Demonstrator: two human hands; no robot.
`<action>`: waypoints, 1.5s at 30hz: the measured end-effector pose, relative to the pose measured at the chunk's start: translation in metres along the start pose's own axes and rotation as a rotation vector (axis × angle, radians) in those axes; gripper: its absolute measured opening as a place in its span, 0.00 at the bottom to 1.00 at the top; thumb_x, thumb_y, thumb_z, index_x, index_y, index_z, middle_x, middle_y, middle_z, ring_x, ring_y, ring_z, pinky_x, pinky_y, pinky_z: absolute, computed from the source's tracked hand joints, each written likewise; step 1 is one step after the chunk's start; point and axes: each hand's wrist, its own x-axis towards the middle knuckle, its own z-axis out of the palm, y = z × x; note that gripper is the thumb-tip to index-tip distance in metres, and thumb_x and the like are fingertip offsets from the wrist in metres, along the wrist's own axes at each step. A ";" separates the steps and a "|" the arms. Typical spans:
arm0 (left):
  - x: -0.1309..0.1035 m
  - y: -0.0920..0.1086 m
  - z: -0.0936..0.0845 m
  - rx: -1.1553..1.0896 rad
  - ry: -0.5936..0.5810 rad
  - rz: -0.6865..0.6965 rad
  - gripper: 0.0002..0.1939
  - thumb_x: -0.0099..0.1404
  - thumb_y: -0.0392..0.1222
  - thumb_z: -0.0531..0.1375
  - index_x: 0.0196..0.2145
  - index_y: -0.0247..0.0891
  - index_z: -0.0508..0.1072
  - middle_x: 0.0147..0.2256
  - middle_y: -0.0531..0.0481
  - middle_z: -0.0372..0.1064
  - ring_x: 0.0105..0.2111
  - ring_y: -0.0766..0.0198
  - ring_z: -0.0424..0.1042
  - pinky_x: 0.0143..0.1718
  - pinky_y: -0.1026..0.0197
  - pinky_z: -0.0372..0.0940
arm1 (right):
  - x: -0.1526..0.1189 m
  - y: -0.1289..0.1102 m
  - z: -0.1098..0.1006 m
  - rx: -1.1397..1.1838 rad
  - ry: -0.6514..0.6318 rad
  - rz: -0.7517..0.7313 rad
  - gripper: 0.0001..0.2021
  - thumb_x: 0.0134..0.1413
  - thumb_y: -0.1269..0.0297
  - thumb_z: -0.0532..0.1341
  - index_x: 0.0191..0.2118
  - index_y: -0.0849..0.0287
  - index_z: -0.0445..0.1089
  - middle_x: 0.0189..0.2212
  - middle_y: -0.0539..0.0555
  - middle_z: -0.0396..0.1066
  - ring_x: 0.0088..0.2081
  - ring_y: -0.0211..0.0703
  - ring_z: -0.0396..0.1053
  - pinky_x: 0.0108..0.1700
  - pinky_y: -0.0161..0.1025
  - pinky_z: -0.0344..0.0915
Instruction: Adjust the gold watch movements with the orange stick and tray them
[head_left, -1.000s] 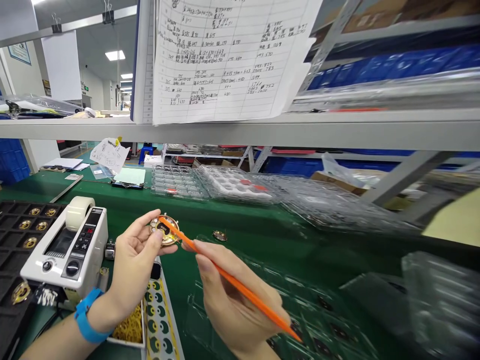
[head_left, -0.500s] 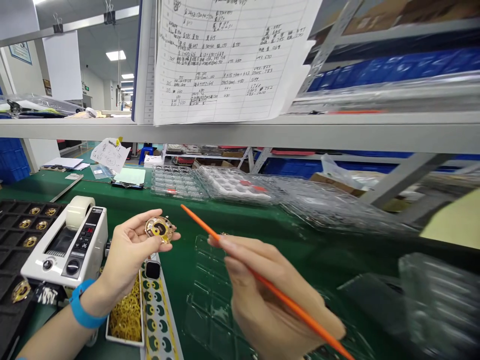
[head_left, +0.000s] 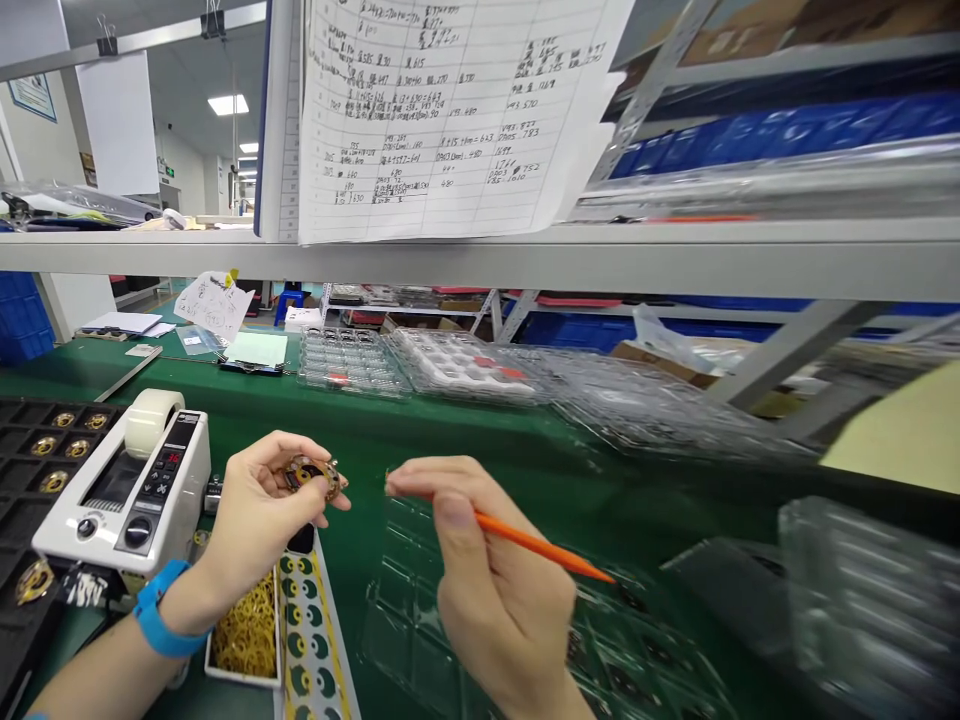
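In the head view, my left hand pinches a round gold-and-black part, like a watch movement, between thumb and fingers. A blue band circles that wrist. To the right, my right hand is closed on a slim orange stick, whose pointed end slants down to the right. Something tiny seems to sit at its fingertips, too small to name. Below my left hand lie a white box of yellow rings and a strip with dark green cutout shapes.
A white tape dispenser stands at left beside a black tray with several gold parts. Clear plastic trays lie at front and right, others along the back. A shelf beam crosses above, with handwritten sheets hanging over it.
My right hand has turned the orange stick round, so a pointed end now faces down-right instead of up toward the round part. My left hand has tilted the part flatter.
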 end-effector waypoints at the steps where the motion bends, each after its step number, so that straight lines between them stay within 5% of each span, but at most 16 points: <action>1: 0.000 0.000 0.000 0.018 0.012 0.013 0.06 0.53 0.32 0.66 0.29 0.37 0.73 0.25 0.52 0.74 0.24 0.63 0.78 0.20 0.69 0.68 | -0.001 -0.001 0.003 -0.003 -0.028 -0.018 0.12 0.67 0.72 0.49 0.37 0.57 0.67 0.29 0.53 0.68 0.31 0.39 0.69 0.30 0.36 0.67; 5: -0.003 -0.001 0.003 0.118 0.085 0.096 0.02 0.54 0.33 0.64 0.28 0.37 0.75 0.24 0.53 0.74 0.20 0.68 0.74 0.19 0.70 0.67 | -0.008 -0.006 0.015 -0.115 -0.096 -0.140 0.08 0.63 0.77 0.56 0.41 0.57 0.68 0.28 0.51 0.69 0.26 0.35 0.68 0.25 0.32 0.64; 10: -0.012 -0.007 0.007 0.317 0.075 0.221 0.08 0.60 0.33 0.61 0.35 0.39 0.80 0.33 0.50 0.80 0.31 0.64 0.79 0.32 0.68 0.73 | -0.014 -0.004 0.022 -0.245 0.007 -0.186 0.10 0.59 0.79 0.61 0.41 0.57 0.68 0.29 0.51 0.72 0.28 0.35 0.71 0.28 0.31 0.67; 23: -0.018 -0.021 0.008 0.450 -0.038 0.269 0.20 0.64 0.31 0.56 0.51 0.40 0.77 0.47 0.47 0.78 0.44 0.56 0.79 0.46 0.59 0.73 | -0.006 0.005 0.021 -0.103 -0.022 0.106 0.08 0.57 0.74 0.60 0.28 0.57 0.67 0.21 0.45 0.64 0.20 0.31 0.57 0.21 0.30 0.55; 31: 0.001 -0.021 -0.004 0.425 0.058 0.208 0.21 0.63 0.31 0.58 0.53 0.41 0.75 0.50 0.47 0.77 0.45 0.54 0.78 0.49 0.56 0.72 | 0.007 0.008 0.009 0.387 -0.272 0.515 0.10 0.50 0.63 0.61 0.22 0.59 0.63 0.17 0.45 0.56 0.18 0.31 0.51 0.19 0.30 0.50; 35: 0.007 -0.010 -0.014 0.319 0.161 0.228 0.20 0.65 0.32 0.57 0.55 0.40 0.73 0.48 0.47 0.77 0.47 0.56 0.77 0.47 0.58 0.73 | -0.001 0.022 0.027 0.440 -0.502 0.655 0.11 0.51 0.56 0.59 0.26 0.59 0.63 0.20 0.46 0.60 0.22 0.33 0.56 0.24 0.32 0.56; 41: -0.004 0.014 -0.016 0.234 0.198 0.310 0.18 0.66 0.34 0.58 0.53 0.41 0.74 0.51 0.47 0.76 0.50 0.55 0.76 0.49 0.56 0.74 | -0.026 0.040 0.067 0.379 -0.641 0.672 0.05 0.48 0.63 0.56 0.27 0.58 0.62 0.22 0.46 0.59 0.24 0.34 0.56 0.27 0.32 0.55; 45: -0.011 0.016 -0.013 0.278 0.127 0.363 0.18 0.67 0.34 0.58 0.53 0.41 0.74 0.50 0.48 0.76 0.49 0.57 0.76 0.49 0.57 0.74 | -0.028 0.035 0.066 0.265 -0.644 0.659 0.04 0.51 0.66 0.57 0.28 0.59 0.64 0.22 0.45 0.62 0.25 0.34 0.58 0.27 0.31 0.55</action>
